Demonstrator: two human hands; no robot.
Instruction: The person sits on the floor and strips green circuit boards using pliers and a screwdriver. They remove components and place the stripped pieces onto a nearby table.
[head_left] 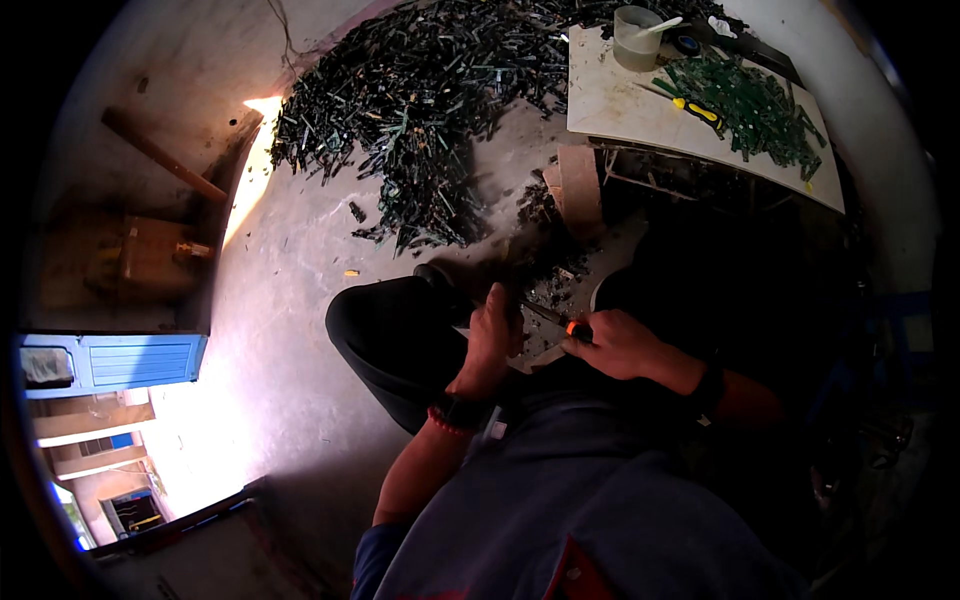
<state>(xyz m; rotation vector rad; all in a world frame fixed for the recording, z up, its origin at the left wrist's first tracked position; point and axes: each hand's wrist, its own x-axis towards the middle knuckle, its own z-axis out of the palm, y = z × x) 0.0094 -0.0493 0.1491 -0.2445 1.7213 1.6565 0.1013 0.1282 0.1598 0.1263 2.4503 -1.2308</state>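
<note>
My right hand [622, 345] is closed around the orange-and-black handle of a screwdriver [577, 330]. The metal shaft points up and left toward my left hand [490, 335]. That hand is held above my lap with its thumb up and its fingers curled in. Whatever lies in its grip is dark and hidden against the shadow, so I cannot name it. Below and beyond the hands, small dark scraps [550, 285] are strewn on the floor between my feet.
A large heap of dark strips [420, 120] covers the floor ahead. On the low white table [600, 100] at far right are green strips [750, 105], a yellow-and-black screwdriver [700, 112] and a cloudy plastic cup [636, 48]. Cardboard [578, 188] leans beside it. A blue door [140, 358] stands left.
</note>
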